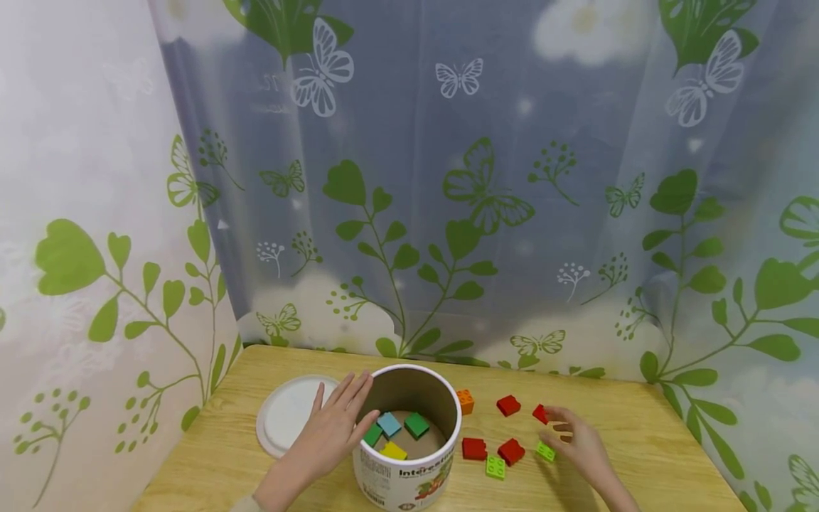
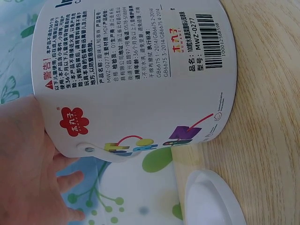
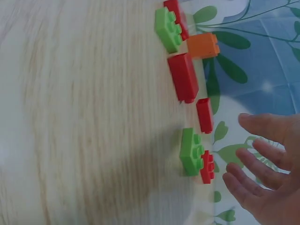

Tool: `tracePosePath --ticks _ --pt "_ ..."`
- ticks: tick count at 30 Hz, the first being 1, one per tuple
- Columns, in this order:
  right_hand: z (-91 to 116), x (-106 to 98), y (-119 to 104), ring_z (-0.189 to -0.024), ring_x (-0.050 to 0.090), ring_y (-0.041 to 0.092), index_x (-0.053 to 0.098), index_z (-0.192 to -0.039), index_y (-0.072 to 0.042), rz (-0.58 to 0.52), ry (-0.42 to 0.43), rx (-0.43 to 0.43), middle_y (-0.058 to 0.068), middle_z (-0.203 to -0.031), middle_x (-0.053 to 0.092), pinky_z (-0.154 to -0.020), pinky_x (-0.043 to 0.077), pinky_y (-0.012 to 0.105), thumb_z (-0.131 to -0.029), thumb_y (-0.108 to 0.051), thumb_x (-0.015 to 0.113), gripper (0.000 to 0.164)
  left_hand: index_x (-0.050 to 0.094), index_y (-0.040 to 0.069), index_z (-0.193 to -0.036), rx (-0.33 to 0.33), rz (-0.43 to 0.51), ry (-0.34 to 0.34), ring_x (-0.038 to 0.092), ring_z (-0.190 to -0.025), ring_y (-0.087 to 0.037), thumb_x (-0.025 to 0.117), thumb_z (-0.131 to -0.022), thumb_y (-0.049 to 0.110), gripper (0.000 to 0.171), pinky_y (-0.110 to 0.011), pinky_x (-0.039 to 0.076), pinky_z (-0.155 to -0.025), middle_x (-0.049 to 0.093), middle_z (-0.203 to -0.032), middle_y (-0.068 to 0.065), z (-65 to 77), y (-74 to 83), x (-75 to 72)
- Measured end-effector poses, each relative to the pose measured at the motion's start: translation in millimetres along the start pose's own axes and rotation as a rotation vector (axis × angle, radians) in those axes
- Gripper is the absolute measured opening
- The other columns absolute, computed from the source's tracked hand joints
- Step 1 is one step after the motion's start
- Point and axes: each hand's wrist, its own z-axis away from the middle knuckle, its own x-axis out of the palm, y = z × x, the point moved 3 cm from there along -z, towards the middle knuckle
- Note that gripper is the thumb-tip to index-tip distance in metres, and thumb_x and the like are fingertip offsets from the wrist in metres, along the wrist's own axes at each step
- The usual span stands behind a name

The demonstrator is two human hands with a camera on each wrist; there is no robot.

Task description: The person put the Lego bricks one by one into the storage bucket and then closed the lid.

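In the head view my left hand [image 1: 333, 429] lies against the left rim of a white printed bucket [image 1: 409, 473], fingers straight; the left wrist view shows this hand [image 2: 28, 164] beside the bucket's wall [image 2: 131, 103]. Inside the bucket are a light blue brick [image 1: 389, 424], a green brick [image 1: 416, 425], a second green one and a yellow brick [image 1: 393, 451]. My right hand [image 1: 579, 444] hovers over the table's right side with spread fingers and nothing held. Nearest to it are a lime green brick [image 1: 545, 451] and a small red brick [image 1: 540, 413].
More red bricks [image 1: 474, 448], another lime green brick [image 1: 495, 466] and an orange brick [image 1: 465, 401] lie on the wooden table [image 1: 211, 455] right of the bucket. A white round lid [image 1: 291, 412] lies to its left. A patterned curtain [image 1: 409, 213] hangs behind.
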Motion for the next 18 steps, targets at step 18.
tracePosePath --ticks 18 --pt "-2 11 15 -0.095 0.07 0.032 0.066 -0.117 0.009 0.101 -0.083 0.089 0.016 -0.107 0.071 -0.082 0.058 0.046 -0.074 -0.006 0.089 0.051 0.033 0.009 -0.16 0.005 -0.003 0.005 0.024 -0.153 -0.03 0.042 -0.108 0.047 0.064 -0.069 0.009 -0.119 0.03 -0.165 -0.006 0.9 0.3 -1.1"
